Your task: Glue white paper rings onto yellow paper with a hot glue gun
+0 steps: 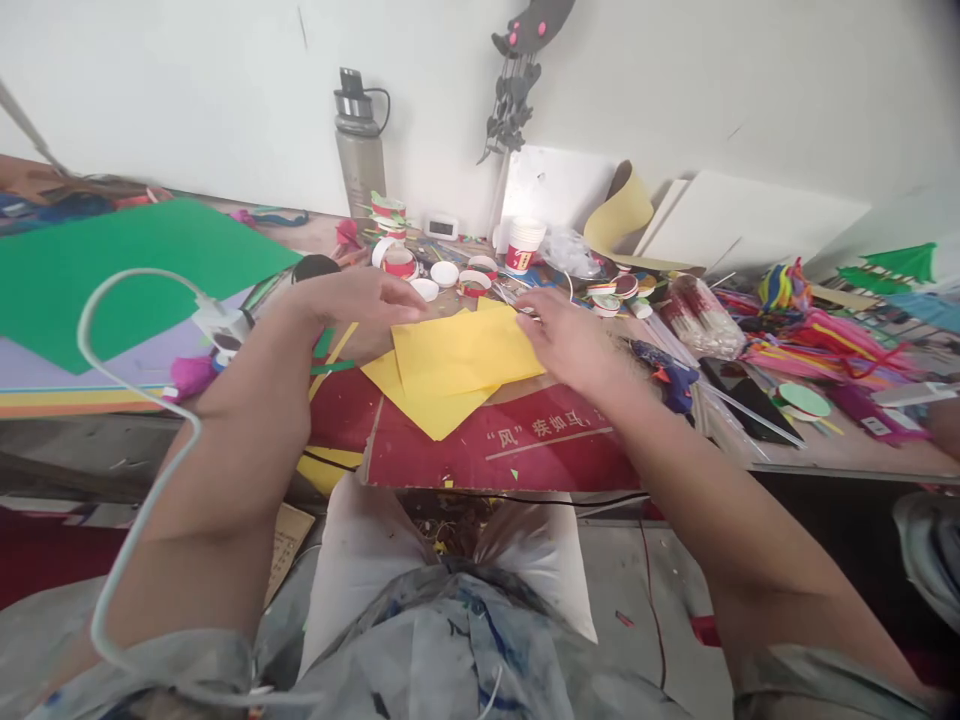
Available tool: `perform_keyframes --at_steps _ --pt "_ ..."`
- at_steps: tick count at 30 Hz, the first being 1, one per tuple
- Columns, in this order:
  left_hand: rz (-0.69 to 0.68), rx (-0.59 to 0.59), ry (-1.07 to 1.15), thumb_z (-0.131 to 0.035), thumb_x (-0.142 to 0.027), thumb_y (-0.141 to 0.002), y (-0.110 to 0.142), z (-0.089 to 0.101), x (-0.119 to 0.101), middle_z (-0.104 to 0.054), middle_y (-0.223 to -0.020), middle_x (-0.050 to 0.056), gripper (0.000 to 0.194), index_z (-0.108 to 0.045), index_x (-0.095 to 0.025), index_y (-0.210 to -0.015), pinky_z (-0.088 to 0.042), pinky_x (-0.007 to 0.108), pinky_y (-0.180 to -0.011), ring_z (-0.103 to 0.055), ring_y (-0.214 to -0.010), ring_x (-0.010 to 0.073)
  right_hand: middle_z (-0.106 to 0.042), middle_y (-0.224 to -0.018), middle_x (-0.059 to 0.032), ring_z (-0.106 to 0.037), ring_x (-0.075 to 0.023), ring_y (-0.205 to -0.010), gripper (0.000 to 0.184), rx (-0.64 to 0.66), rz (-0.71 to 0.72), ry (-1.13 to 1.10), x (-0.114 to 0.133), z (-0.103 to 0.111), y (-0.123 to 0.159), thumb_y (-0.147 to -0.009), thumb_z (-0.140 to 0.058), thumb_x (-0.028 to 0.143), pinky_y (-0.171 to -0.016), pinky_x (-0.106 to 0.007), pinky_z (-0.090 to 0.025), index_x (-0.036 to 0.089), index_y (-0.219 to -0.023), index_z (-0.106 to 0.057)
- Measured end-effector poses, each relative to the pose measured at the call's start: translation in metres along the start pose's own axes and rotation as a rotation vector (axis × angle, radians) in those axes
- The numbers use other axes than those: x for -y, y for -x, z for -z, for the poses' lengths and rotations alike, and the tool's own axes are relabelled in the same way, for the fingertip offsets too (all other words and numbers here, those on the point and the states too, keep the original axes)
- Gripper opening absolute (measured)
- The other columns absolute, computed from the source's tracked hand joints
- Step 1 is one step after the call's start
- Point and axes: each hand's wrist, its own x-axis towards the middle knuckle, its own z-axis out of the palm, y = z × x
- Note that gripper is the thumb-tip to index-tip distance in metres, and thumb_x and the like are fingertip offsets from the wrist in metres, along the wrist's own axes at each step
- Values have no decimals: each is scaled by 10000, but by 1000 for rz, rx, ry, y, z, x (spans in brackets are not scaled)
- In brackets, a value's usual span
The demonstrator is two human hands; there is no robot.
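- left hand (386,295), right hand (559,335): state?
- fingers bent, left by the yellow paper (457,360)'s upper-left edge, right at its right edge. can't tell if either pinches.
- paper look?
- bright, plain, overlapping layers, corners askew, on red printed cardboard (420,462).

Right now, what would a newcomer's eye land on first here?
Probably the bright yellow sheets, front and centre over the red cardboard, near the left hand and right hand. Next, the large green sheet on the left, then the tall bottle standing at the back by the white wall.
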Motion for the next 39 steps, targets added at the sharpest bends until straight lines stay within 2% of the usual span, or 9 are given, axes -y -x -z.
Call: perform_keyframes --at_steps 2,5,10,17,27,30,32,36,39 --pt "-22 -69 -66 -549 -691 -952 -6 -9 -4 -776 -1384 62 660 -752 -245 -1394 -510 383 -1141 -698 -1272 286 -604 -1602 -222 -522 -312 -1535 556 123 44 -54 9 -28 -20 -1109 -397 439 -1297 -526 -387 111 -1493 -629" --pt "-214 -8 -158 -545 -627 -972 -17 -24 -6 -629 -1613 101 700 -654 -220 -1530 -390 401 -1279 -556 -1489 293 -341 -1787 -258 -273 -358 -1694 729 357 25 -31 23 -56 -33 -1117 -379 494 -1372 -566 -225 14 -1662 -448" --pt "-208 168 -232 -604 -641 -939 -23 -38 1 -441 -1776 64 803 -544 -258 -1642 -233 434 -1373 -362 -1658 303 -190 -1836 -248 -142 -372 -1728 842 548 -60 9 37 -67 -26 -1137 -241 603 -1372 -617 -158 21 -1743 -294" --pt "-140 288 -212 -555 -639 -975 -18 -40 9 -226 -1848 54 910 -338 -242 -1765 -172 450 -1397 -233 -1721 307 -138 -1844 -237 -123 -357 -1732 974 580 -168 76 24 -60 -25 -1111 -140 712 -1385 -563 -139 -13 -1757 -220" --pt "-110 306 -220 -535 -611 -990 -11 -37 6 -222 -1844 41 875 -341 -246 -1761 -154 426 -1401 -207 -1729 274 -322 -1774 -288 -282 -376 -1690 843 515 -264 250 23 -54 -22 -1151 -230 572 -1365 -667 37 -59 -1698 -348" --pt "-144 256 -240 -564 -598 -989 -8 -33 -1 -200 -1850 41 859 -350 -275 -1756 -183 450 -1398 -225 -1725 288 -279 -1780 -312 -246 -388 -1700 867 412 -269 248 25 -55 -22 -1142 -274 587 -1368 -657 32 -76 -1699 -330" --pt "-184 197 -255 -567 -591 -998 -8 -34 -8 -159 -1859 72 883 -314 -241 -1769 -181 475 -1400 -215 -1726 315 -190 -1815 -278 -167 -376 -1722 863 367 -232 201 29 -56 -25 -1142 -295 569 -1378 -633 3 -65 -1726 -266" --pt "-214 130 -247 -388 -589 -1101 -15 -52 -22 -186 -1850 130 816 -251 -157 -1780 -177 454 -1403 -211 -1728 299 -132 -1849 -183 -102 -309 -1738 802 487 -108 45 41 -61 -32 -1155 -269 516 -1397 -529 -112 -15 -1754 -227" --pt "-141 153 -281 -326 -653 -1103 -18 -71 -27 -74 -1863 156 892 -129 -126 -1794 -134 450 -1407 -77 -1748 278 -166 -1843 -184 -125 -295 -1735 815 562 -107 6 43 -64 -36 -1151 -280 551 -1390 -512 -163 1 -1752 -255"
